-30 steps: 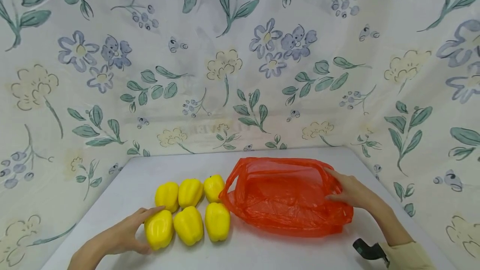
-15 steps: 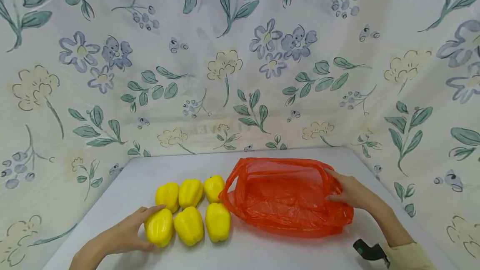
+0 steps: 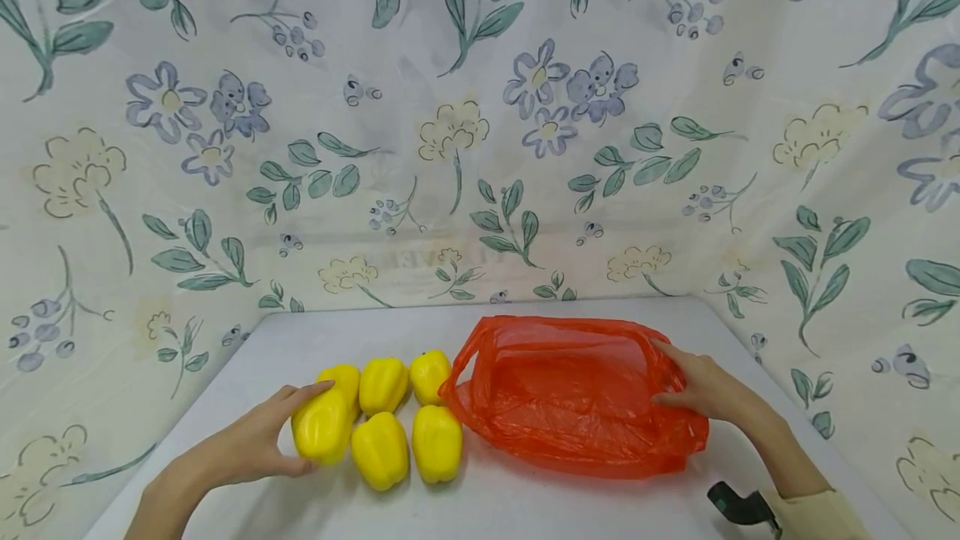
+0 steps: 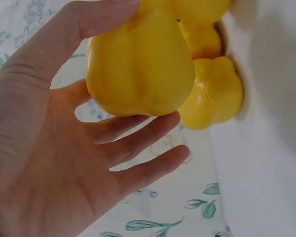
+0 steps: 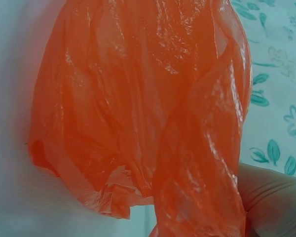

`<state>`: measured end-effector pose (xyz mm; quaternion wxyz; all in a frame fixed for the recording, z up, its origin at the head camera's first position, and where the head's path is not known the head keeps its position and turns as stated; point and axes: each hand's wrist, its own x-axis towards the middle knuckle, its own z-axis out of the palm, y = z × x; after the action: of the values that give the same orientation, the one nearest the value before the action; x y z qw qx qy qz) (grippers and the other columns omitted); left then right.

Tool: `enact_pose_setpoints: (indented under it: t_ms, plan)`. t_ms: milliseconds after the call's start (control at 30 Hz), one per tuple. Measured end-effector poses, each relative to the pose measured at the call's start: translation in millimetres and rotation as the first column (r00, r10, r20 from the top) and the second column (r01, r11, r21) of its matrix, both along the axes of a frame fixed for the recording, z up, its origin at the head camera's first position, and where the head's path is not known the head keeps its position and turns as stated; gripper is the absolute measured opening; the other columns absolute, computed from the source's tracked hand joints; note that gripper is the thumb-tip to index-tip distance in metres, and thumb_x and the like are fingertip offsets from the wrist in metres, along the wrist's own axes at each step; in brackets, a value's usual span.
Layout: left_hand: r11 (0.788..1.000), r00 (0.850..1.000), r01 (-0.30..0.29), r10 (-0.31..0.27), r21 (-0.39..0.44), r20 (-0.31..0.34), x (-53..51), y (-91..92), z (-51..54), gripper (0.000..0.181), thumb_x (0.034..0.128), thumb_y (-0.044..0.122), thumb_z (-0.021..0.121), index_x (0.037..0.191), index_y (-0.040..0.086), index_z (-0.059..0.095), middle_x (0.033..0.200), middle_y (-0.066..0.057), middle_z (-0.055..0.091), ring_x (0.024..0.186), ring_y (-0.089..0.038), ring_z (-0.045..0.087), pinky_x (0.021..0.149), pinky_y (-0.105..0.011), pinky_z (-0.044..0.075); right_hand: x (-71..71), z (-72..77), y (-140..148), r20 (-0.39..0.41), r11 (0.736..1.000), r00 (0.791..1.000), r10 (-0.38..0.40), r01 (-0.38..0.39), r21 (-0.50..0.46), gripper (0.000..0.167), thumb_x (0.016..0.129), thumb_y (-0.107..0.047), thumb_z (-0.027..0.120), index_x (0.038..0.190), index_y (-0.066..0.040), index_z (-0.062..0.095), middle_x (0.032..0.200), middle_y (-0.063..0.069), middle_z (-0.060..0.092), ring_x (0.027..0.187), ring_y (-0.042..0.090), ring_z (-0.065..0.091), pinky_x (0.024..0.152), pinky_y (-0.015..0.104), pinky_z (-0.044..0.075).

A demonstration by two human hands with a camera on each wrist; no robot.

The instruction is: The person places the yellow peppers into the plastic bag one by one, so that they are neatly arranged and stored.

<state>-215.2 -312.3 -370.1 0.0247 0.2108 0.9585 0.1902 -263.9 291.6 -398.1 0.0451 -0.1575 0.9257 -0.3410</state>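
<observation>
The left hand (image 3: 251, 440) pinches a yellow bell pepper (image 3: 322, 427) between thumb and fingers, held off the table in front of the leftmost back pepper. In the left wrist view the thumb and fingers of that hand (image 4: 64, 148) lie on either side of the pepper (image 4: 140, 64). Several other yellow peppers (image 3: 380, 450) stand in two rows between the left hand and a red plastic bag (image 3: 562, 398). At the bag's right end the right hand (image 3: 701, 383) grips the plastic. The bag (image 5: 138, 98) hides most of that hand's fingers in the right wrist view.
A white table (image 3: 525, 507) lies under everything. Behind it and along both sides hangs a floral sheet (image 3: 405, 190). At the right sleeve (image 3: 817, 515) sits a small black device (image 3: 738, 504).
The left hand has raised the front left pepper off the table, and it now partly covers the pepper behind. The right hand and the bag have stayed in place.
</observation>
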Motion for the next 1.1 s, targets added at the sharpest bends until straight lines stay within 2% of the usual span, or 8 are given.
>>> enact_pose_setpoints:
  t_ms: [200,367,567,833,1100]
  plan:
    - [0.999,1.0,-0.025,0.024,0.023,0.011,-4.6,7.3,10.6,0.094,0.0699,0.045,0.084,0.148,0.019,0.039,0.128,-0.011,0.054,0.111,-0.026,0.055,0.092,-0.058,0.052,-1.1,-1.1,1.0,-0.005,1.0,1.0,0.005,-0.005,-0.002,0.085,0.082,-0.02,0.079,0.149,0.001,0.032,0.127,0.023,0.061,0.101,0.027,0.066,0.072,0.033,0.062]
    - [0.999,0.999,-0.037,0.037,0.036,-0.004,-13.1,18.7,15.4,0.093,0.0705,0.044,0.084,0.149,0.024,0.038,0.133,-0.01,0.052,0.116,-0.026,0.054,0.096,-0.058,0.051,-1.9,-0.6,1.7,-0.015,1.0,1.0,0.004,-0.004,0.017,0.084,0.081,-0.02,0.079,0.149,0.001,0.033,0.125,0.022,0.062,0.099,0.025,0.066,0.073,0.034,0.062]
    - [0.996,0.999,0.028,-0.025,0.083,-0.031,-26.6,42.3,19.6,0.091,0.0719,0.042,0.083,0.149,0.029,0.036,0.135,-0.009,0.052,0.115,-0.024,0.054,0.096,-0.055,0.052,-2.2,1.4,0.4,-0.024,0.999,1.0,-0.003,0.003,0.035,0.084,0.081,-0.02,0.079,0.148,0.002,0.034,0.124,0.023,0.063,0.099,0.024,0.065,0.072,0.034,0.062]
    - [0.99,0.995,0.094,-0.092,0.1,-0.023,-40.4,74.8,28.0,0.091,0.0727,0.041,0.083,0.15,0.035,0.034,0.135,-0.005,0.05,0.113,-0.02,0.053,0.097,-0.05,0.053,-3.1,-1.1,-2.2,-0.021,0.999,0.999,-0.024,0.025,0.036,0.084,0.08,-0.019,0.08,0.148,0.001,0.034,0.125,0.024,0.061,0.1,0.026,0.065,0.072,0.036,0.062]
    - [0.984,0.989,0.146,-0.145,0.1,-0.013,-49.8,105.2,42.8,0.091,0.0733,0.043,0.083,0.148,0.046,0.03,0.135,0.004,0.048,0.114,-0.016,0.053,0.098,-0.047,0.053,-2.1,-2.8,-3.4,-0.032,0.998,0.999,-0.035,0.036,0.045,0.086,0.081,-0.019,0.079,0.149,0.001,0.032,0.125,0.025,0.061,0.096,0.023,0.065,0.071,0.035,0.062]
